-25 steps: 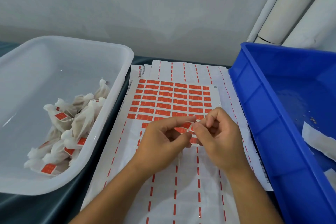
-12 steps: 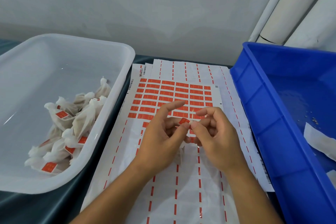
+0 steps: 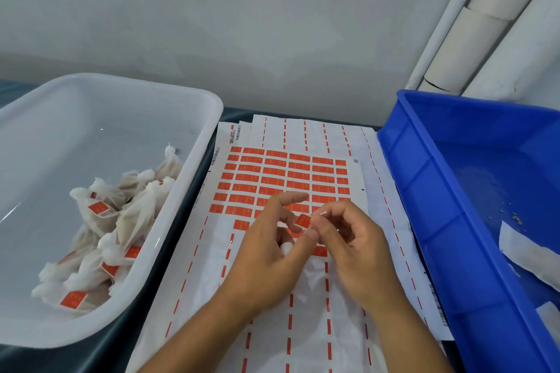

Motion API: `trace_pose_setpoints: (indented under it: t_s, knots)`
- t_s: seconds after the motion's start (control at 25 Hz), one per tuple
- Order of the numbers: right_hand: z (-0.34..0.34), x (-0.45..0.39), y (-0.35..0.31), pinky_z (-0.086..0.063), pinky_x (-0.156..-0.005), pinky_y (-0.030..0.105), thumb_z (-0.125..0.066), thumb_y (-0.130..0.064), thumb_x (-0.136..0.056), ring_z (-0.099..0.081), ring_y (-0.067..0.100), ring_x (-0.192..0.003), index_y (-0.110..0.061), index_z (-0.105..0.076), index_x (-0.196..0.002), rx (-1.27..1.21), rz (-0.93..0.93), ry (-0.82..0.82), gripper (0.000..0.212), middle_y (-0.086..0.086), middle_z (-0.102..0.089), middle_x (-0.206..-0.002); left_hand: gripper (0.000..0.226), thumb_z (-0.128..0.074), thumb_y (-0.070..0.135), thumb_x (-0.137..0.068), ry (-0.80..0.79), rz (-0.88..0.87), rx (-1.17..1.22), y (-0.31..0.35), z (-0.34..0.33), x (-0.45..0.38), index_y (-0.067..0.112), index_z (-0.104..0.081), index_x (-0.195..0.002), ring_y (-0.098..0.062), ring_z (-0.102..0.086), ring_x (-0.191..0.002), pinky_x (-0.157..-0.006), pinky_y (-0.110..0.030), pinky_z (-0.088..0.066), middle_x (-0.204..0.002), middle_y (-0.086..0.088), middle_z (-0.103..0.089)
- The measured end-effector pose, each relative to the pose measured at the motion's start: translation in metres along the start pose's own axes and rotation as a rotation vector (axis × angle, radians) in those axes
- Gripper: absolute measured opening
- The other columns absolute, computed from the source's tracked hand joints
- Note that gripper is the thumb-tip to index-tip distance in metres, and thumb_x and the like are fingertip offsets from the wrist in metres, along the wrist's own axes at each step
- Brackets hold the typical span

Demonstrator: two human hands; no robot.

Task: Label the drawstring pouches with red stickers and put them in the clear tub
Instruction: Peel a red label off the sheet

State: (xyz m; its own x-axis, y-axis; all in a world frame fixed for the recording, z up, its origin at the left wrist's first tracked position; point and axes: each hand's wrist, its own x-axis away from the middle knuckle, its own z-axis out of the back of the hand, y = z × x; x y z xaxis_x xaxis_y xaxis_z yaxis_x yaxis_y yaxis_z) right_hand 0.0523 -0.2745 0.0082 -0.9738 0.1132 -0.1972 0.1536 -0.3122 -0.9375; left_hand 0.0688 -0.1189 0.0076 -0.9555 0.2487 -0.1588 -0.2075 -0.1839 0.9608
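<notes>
My right hand (image 3: 351,248) pinches a small red sticker (image 3: 303,220) between thumb and fingertip above the sticker sheet (image 3: 288,174). My left hand (image 3: 266,254) is right beside it, thumb tip against the right thumb and index finger stretched out. Its lower fingers curl round a small white pouch (image 3: 286,248), which is mostly hidden. The clear tub (image 3: 197,179) stands on the left. In it lie several white drawstring pouches (image 3: 130,215) with red stickers on them.
A blue crate (image 3: 424,197) stands on the right, close to my right wrist, with white fabric pieces (image 3: 530,254) in it. Used backing sheets (image 3: 303,327) with red dashes cover the table under my arms. White pipes (image 3: 472,24) run up the back right wall.
The left index finger has lifted off and stretched out. The sticker now stands free on my right fingertips, and both hands sit slightly higher over the sheet.
</notes>
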Motion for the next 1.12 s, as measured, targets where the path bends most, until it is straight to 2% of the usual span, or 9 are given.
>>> trace_pose_setpoints:
  t_s: [0.2,0.32,0.4,0.48,0.68,0.8,0.88,1.0,1.12]
  knots:
    - [-0.006,0.002,-0.007,-0.056,-0.068,0.012,-0.071,-0.047,-0.083,-0.073,0.005,-0.095,-0.045,-0.066,-0.098,-0.166,-0.058,0.149,0.016,-0.018,-0.075,-0.097,0.029,-0.072,0.043,-0.086,0.251,-0.141,-0.150,-0.002,-0.009,0.003,0.054,-0.051,-0.103,-0.004,-0.059,-0.094,-0.071,-0.011,-0.052,-0.096,0.026,-0.055]
    - [-0.010,0.002,-0.008,-0.056,-0.069,0.013,-0.074,-0.046,-0.079,-0.074,0.008,-0.094,-0.044,-0.065,-0.096,-0.237,-0.068,0.198,0.018,-0.015,-0.076,-0.098,0.024,-0.076,0.030,-0.085,0.313,-0.222,-0.274,-0.004,-0.010,0.000,0.046,-0.059,-0.090,-0.004,-0.057,-0.092,-0.069,-0.009,-0.049,-0.089,0.023,-0.055]
    - [-0.011,0.002,-0.007,-0.058,-0.071,0.015,-0.075,-0.046,-0.079,-0.075,0.009,-0.095,-0.044,-0.064,-0.095,-0.239,-0.076,0.203,0.019,-0.015,-0.076,-0.099,0.012,-0.073,0.037,-0.081,0.333,-0.210,-0.265,-0.004,-0.010,0.000,0.041,-0.067,-0.091,-0.004,-0.057,-0.090,-0.063,-0.014,-0.051,-0.086,0.022,-0.056]
    - [-0.011,0.003,-0.006,-0.059,-0.072,0.017,-0.075,-0.047,-0.078,-0.075,0.009,-0.094,-0.045,-0.064,-0.094,-0.209,-0.072,0.211,0.020,-0.015,-0.076,-0.098,0.014,-0.071,0.040,-0.077,0.350,-0.191,-0.252,-0.004,-0.010,0.000,0.040,-0.071,-0.090,-0.005,-0.058,-0.086,-0.059,-0.018,-0.053,-0.083,0.020,-0.058]
    - [-0.010,0.001,-0.003,-0.059,-0.072,0.017,-0.075,-0.049,-0.077,-0.075,0.008,-0.093,-0.046,-0.064,-0.093,-0.157,-0.054,0.219,0.020,-0.018,-0.076,-0.097,0.016,-0.072,0.040,-0.075,0.356,-0.158,-0.265,-0.004,-0.011,-0.001,0.037,-0.076,-0.090,-0.007,-0.061,-0.074,-0.059,-0.018,-0.052,-0.078,0.020,-0.061]
    - [-0.009,0.001,-0.003,-0.058,-0.072,0.016,-0.076,-0.048,-0.080,-0.074,0.009,-0.096,-0.045,-0.065,-0.098,-0.148,-0.057,0.178,0.021,-0.016,-0.075,-0.099,0.011,-0.071,0.038,-0.080,0.338,-0.121,-0.243,-0.003,-0.009,-0.002,0.046,-0.069,-0.087,-0.005,-0.061,-0.086,-0.059,-0.017,-0.052,-0.078,0.020,-0.062]
    - [-0.007,0.000,-0.004,-0.057,-0.070,0.014,-0.074,-0.051,-0.082,-0.071,0.005,-0.099,-0.046,-0.064,-0.105,-0.121,-0.061,0.150,0.026,-0.018,-0.073,-0.105,0.016,-0.073,0.034,-0.085,0.315,-0.087,-0.221,-0.003,-0.007,-0.004,0.049,-0.066,-0.085,-0.004,-0.061,-0.092,-0.070,-0.013,-0.052,-0.080,0.020,-0.064]
    - [-0.003,0.000,-0.004,-0.055,-0.072,0.011,-0.068,-0.054,-0.087,-0.066,-0.003,-0.106,-0.049,-0.063,-0.114,-0.076,-0.079,0.056,0.028,-0.024,-0.069,-0.113,0.009,-0.071,0.037,-0.090,0.257,-0.022,-0.170,-0.003,-0.005,-0.005,0.045,-0.068,-0.086,-0.003,-0.062,-0.093,-0.076,-0.011,-0.051,-0.091,0.024,-0.065]
    - [-0.002,0.001,-0.004,-0.056,-0.077,0.013,-0.065,-0.048,-0.091,-0.068,0.000,-0.106,-0.055,-0.067,-0.107,-0.065,-0.079,-0.039,0.018,-0.026,-0.072,-0.108,0.008,-0.068,0.037,-0.093,0.194,-0.004,-0.113,-0.005,-0.004,-0.004,0.041,-0.068,-0.086,-0.006,-0.065,-0.091,-0.074,-0.015,-0.055,-0.091,0.024,-0.066]
